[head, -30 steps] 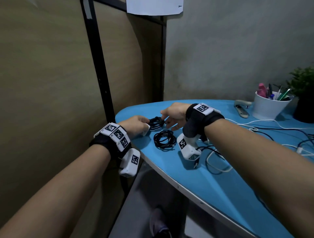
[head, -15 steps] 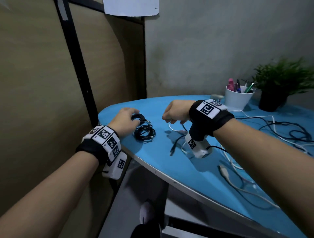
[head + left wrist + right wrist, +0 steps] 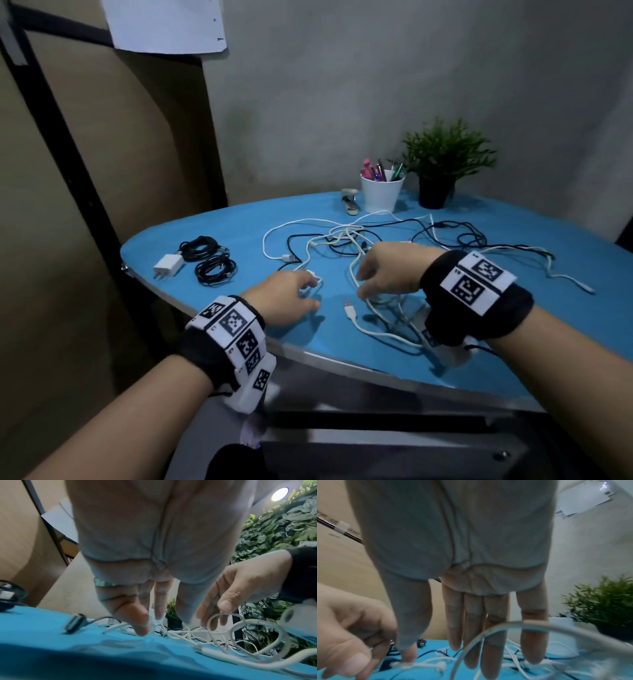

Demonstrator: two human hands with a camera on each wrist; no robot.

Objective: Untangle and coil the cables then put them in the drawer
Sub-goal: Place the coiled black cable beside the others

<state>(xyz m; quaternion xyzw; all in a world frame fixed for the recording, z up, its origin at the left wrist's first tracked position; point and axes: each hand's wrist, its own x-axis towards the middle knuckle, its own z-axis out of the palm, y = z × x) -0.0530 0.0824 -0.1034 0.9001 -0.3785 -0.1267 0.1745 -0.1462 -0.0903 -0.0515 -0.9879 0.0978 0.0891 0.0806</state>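
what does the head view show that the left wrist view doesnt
Only the head view: two coiled black cables beside a white charger, a pen cup and a stapler. Only the left wrist view: the left hand from the palm side, thumb tip on the table. Both: the tangled white cables, the right hand, the potted plant.

L hand (image 3: pixel 145 561) over white cables (image 3: pixel 223 639)

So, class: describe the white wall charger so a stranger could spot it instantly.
Start at the blue table and go to its far left edge. Two coiled black cables lie there; the white charger sits just left of them, the only white blocky plug.
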